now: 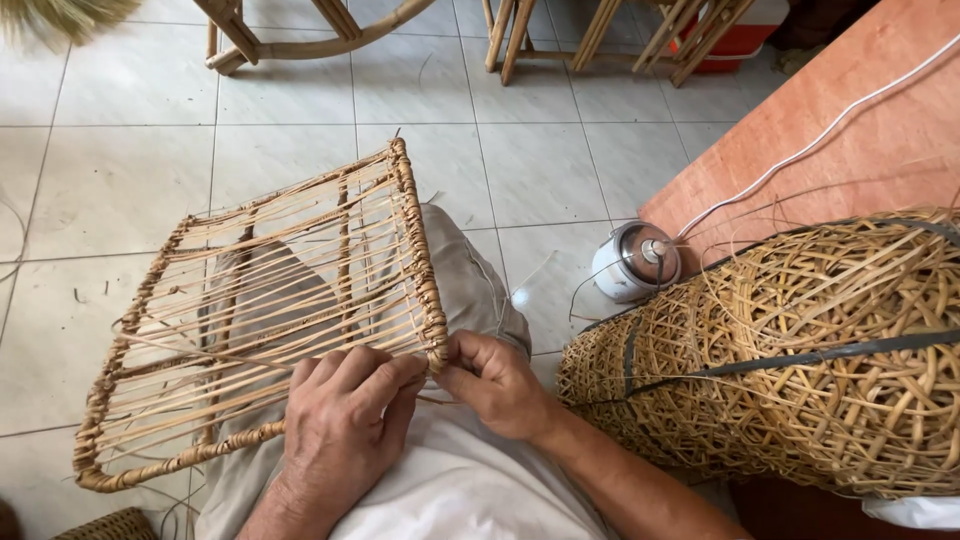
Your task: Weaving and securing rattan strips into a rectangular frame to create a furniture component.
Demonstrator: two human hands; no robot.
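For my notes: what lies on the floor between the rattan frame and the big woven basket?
In the head view, bare tile and a small white round device lie between frame and basket.

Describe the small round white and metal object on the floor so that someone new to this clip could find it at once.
Start at the reddish wooden board on the right and follow the white cord down its surface to the tiled floor. The cord ends at a squat white canister with a shiny metal top, just left of the big woven rattan basket. It is the only smooth, glossy thing among cane and wicker.
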